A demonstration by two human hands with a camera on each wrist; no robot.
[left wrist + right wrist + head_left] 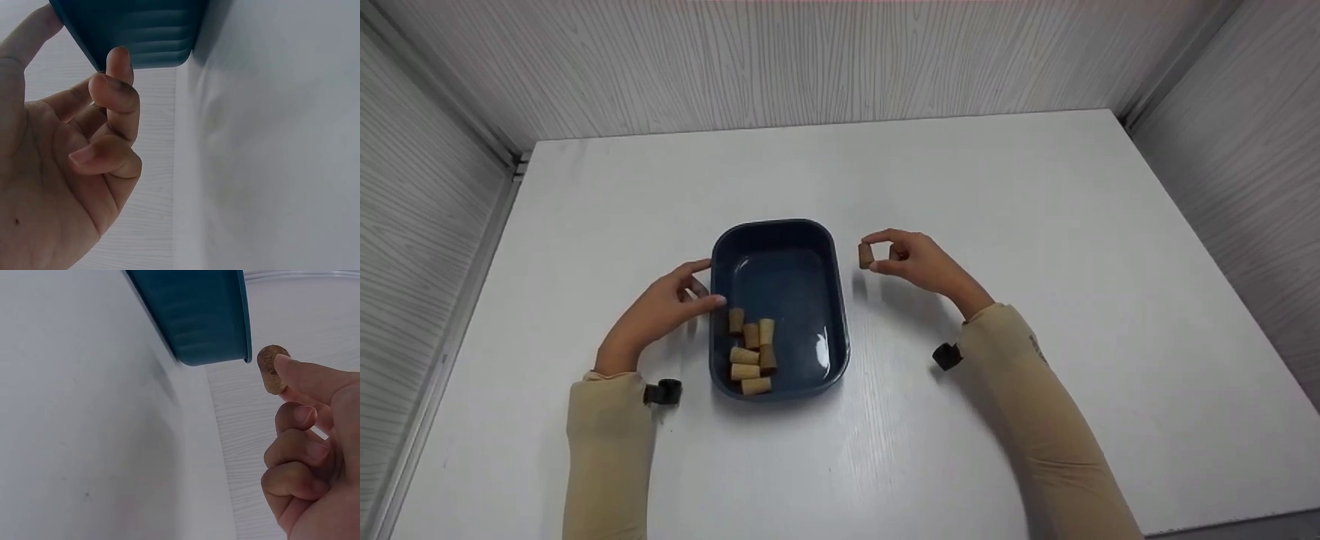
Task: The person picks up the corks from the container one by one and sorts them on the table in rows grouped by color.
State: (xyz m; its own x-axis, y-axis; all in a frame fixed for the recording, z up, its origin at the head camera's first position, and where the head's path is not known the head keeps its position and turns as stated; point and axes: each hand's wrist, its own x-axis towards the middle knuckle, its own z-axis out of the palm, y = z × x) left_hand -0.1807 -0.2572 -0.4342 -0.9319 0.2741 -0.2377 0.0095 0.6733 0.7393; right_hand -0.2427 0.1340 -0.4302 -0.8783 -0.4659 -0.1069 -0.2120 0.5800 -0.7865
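Observation:
A deep blue rectangular dish (802, 315) with rounded corners stands on the table, and several tapered corks (745, 371) lie in its near left part. My left hand (664, 307) holds the dish's left side, thumb over the rim and forefinger against the outer wall. In the left wrist view its other fingers (115, 121) are bent beside the dish. Just right of the dish, my right hand (919, 262) pinches one brown cork (273, 370) between thumb and forefinger, raised over the table. The remaining right fingers curl toward the palm.
The white table (1035, 210) is bounded by a grey wood-grain panel (810, 67) at the back and further panels on both sides. Small black devices (664, 391) sit at both sleeve cuffs.

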